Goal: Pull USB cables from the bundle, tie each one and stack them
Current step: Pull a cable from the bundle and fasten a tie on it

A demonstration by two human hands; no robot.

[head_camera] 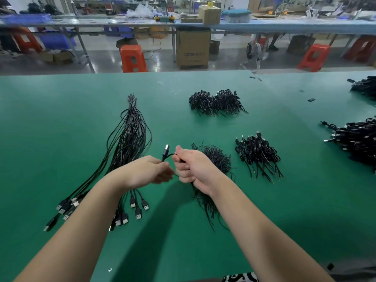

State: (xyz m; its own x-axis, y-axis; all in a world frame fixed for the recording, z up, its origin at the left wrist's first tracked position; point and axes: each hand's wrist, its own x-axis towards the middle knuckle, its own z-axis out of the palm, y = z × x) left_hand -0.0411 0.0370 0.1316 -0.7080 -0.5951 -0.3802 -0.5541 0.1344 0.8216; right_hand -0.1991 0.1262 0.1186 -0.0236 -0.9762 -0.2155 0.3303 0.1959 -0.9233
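One USB cable (165, 154) is held up between both hands, just above the green table (61, 110), centre-front. Its silver plug end sticks up and tilts a bit right, w/ the black cord looping down from it. Left hand (150, 169) pinches the cord just below the plug, fingers curled together on it. Right hand (193, 167) is a closed fist, thumb on top, clamped on the rest of that cable; thin black strands hang out under the fist toward the table.

Behind and under the right hand lies a loose heap of thin black ties/wires (215, 159); can't tell if the strands in the fist belong to it.

Left of the hands: the bundle (130, 137), long black cables banded at the far end w/ a light tie, fanning out toward the person, USB plugs spread at the near end, partly under the left forearm.

Right of the heap: a stack of tied cables (258, 155). Farther back, centre: another tied pile (215, 101). More black cable piles at the right table edge (356, 137).

Beyond the table: orange stools (133, 59), a cardboard box (193, 48), long workbenches.
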